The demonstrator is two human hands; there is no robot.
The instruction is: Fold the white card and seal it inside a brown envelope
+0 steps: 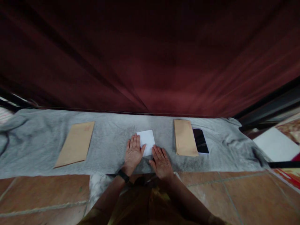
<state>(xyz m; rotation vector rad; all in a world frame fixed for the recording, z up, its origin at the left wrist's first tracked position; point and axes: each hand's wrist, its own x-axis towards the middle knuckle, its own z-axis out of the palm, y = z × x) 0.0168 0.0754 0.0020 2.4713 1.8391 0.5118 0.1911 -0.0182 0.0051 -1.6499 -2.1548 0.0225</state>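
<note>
A small folded white sheet of paper (147, 140) lies on the grey cloth (112, 140) in front of me. My left hand (134, 151) rests flat over its left edge, fingers stretched out and a dark band on the wrist. At the paper's lower right corner, my right hand (161, 161) lies with its fingers extended, the tips touching the edge. Neither hand grips anything. Parts of the paper's left and lower edges are hidden under the fingers.
A brown envelope (76, 143) lies to the left. On the right sits a stack of brown envelopes (186, 138), with a dark-screened phone (200, 141) beside it. A dark red curtain (150, 68) hangs behind the cloth. Terracotta tiles (47, 190) lie in front.
</note>
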